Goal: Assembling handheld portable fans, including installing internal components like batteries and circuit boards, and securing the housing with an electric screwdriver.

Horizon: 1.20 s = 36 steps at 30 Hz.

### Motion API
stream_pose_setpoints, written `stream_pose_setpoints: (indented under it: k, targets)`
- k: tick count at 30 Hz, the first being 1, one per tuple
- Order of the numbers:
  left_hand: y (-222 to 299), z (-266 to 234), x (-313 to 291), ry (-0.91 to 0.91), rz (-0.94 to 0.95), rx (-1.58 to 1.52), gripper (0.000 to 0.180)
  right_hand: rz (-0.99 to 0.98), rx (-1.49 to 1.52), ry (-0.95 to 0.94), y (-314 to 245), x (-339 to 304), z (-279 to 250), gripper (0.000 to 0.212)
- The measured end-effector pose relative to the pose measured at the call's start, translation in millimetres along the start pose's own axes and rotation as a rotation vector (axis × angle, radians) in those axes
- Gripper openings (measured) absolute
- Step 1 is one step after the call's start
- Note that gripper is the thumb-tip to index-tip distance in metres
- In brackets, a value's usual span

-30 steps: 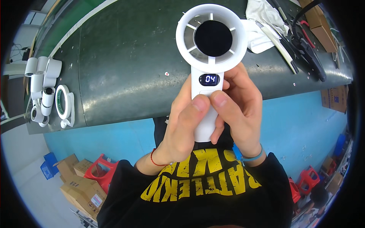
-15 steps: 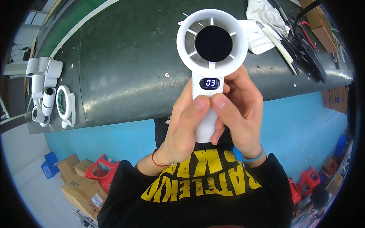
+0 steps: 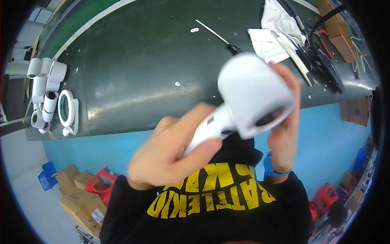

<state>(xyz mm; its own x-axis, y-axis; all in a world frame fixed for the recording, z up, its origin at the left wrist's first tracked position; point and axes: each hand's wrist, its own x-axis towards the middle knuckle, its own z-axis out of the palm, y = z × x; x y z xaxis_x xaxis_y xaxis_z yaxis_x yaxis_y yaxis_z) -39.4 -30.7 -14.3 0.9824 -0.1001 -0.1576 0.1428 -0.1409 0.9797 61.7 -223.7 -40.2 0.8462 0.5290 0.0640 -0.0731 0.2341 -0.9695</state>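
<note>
Your left hand (image 3: 168, 148) is wrapped around the handle of the white handheld fan (image 3: 250, 93), with the thumb lying along the near side and the fingers bent over the far side. Your right hand (image 3: 286, 107) is raised beside the fan's head, its fingers reaching up along the right edge; you may be touching the fan there, but whether you grip it I cannot tell. The fan sits between your two hands, held up in front of your chest and tilted, its handle slanting down into your left palm, its round opening turned toward the lower right. The fan and your left hand are blurred.

Your left hand lies slantwise with its back up, while your right forearm rises nearly upright, a blue wristband (image 3: 276, 168) around the wrist.

Just beyond the fan, a screwdriver (image 3: 233, 49) lies on the dark green table (image 3: 138, 69), its black handle end near the fan's head. Farther right are a white cloth (image 3: 278, 34) and red-handled pliers (image 3: 323, 38). Well to the left stand white cylinders (image 3: 39, 86) beside a white ring (image 3: 72, 106).
</note>
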Motion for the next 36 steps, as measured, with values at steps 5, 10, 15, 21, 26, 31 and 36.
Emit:
stream_pose_setpoints:
  k: [5,10,15,21,26,31,36]
  targets:
    - [17.6,-20.8,-25.9,-0.056,0.037,0.032,0.040,-0.072,-0.109,-0.436,3.3,-13.8,-21.4,0.097]
    - [-2.2,-24.6,-34.9,0.216,0.202,-0.305,0.037,0.258,0.117,-0.409,21.1,-48.3,8.3,0.095]
    - [-21.2,20.6,-5.8,0.271,0.191,-0.955,0.045,0.207,-0.379,-0.865,6.1,-28.1,-6.9,0.077]
    - [-26.6,34.1,-22.7,-0.112,-0.001,-0.835,0.037,-0.519,-1.647,0.238,-58.2,33.4,-129.6,0.040]
    - [-24.0,40.2,-13.7,-0.175,0.184,-0.544,0.019,-0.177,-1.692,-0.007,-79.1,70.1,-191.3,0.048]
    - [-25.4,48.0,-9.9,-0.127,0.310,-0.398,0.016,-0.082,-1.211,0.071,-86.2,84.8,-218.7,0.047]
    - [-33.7,51.0,-5.2,-0.066,0.315,-0.396,0.017,0.054,-0.174,-0.167,-102.7,72.6,-154.0,0.086]
